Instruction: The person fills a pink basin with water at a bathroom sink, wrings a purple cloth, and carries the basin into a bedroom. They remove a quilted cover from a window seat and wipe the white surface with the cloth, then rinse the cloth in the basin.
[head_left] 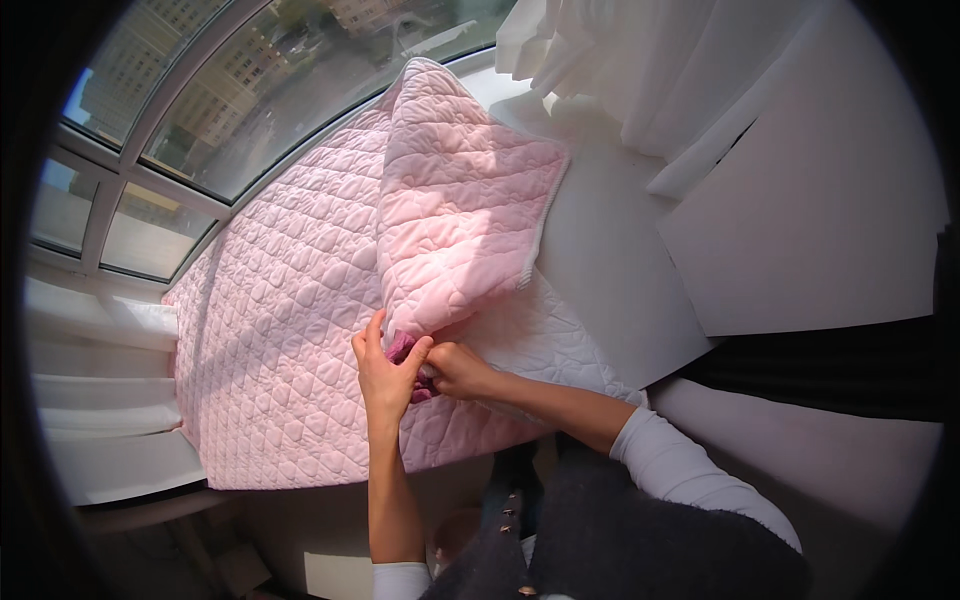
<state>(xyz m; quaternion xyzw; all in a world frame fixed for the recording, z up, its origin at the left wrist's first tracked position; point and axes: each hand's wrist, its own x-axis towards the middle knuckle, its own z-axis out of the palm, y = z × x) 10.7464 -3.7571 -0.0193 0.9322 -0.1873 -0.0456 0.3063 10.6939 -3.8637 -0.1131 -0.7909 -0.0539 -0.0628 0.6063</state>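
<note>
- Nearest me, clock directions taken from my fingers: my left forearm rises from six o'clock with the wrist nearly straight; my right forearm slants in from four.
- My left hand [385,378] stands with thumb and forefinger apart around a maroon cloth [401,346]; its other fingers are partly hidden, so I cannot tell whether they clamp.
- My right hand [456,371] is curled just beside it at three o'clock, tips out of sight; I cannot tell what they clamp.
- The maroon cloth shows between both hands. I judge it wants a thumb pinch free of the quilting, with light, even work from the right.
- The pink quilt [290,300] spreads toward ten o'clock; its turned-back flap [460,200] rises to one. I should rest the left wrist lightly, lest the flap slide down.
- Farthest, the window [270,90] curves past eleven o'clock.
</note>
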